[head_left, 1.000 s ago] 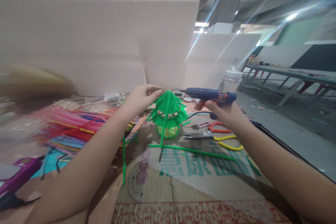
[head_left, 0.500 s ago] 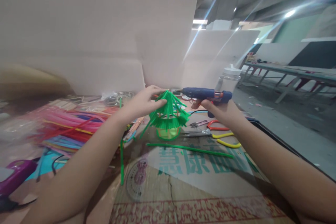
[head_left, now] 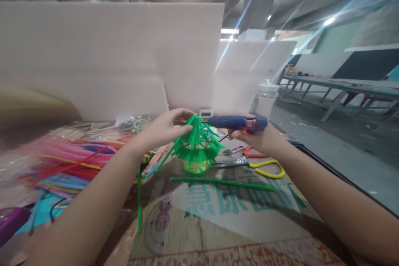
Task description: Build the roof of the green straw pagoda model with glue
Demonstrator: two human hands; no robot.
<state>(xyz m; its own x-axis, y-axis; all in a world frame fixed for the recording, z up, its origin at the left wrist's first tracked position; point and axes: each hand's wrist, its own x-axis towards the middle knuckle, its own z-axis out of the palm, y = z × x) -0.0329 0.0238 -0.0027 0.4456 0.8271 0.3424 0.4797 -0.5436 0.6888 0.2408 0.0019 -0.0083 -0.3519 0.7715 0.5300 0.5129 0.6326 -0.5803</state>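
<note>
Pale boards (head_left: 109, 50) stand behind our desk (head_left: 181, 239). Towards its far middle sits our green tiered model (head_left: 196, 153), its lower fringe seemingly done, its upper cone apparently still gappy on the right. Our left hand (head_left: 166, 128) pinches the cone's left side; our right hand (head_left: 262, 139) has its fingers curled round a blue glue gun (head_left: 229, 122). Half a second ago its nozzle (head_left: 204, 121) pointed from farther right; now it reaches the peak, touching or not we cannot tell.

The view ahead is blocked by pale upright panels (head_left: 109, 50); at right, a long table (head_left: 358, 86) is set on a littered grey floor (head_left: 314, 149) beneath bright lights (head_left: 328, 21).
</note>
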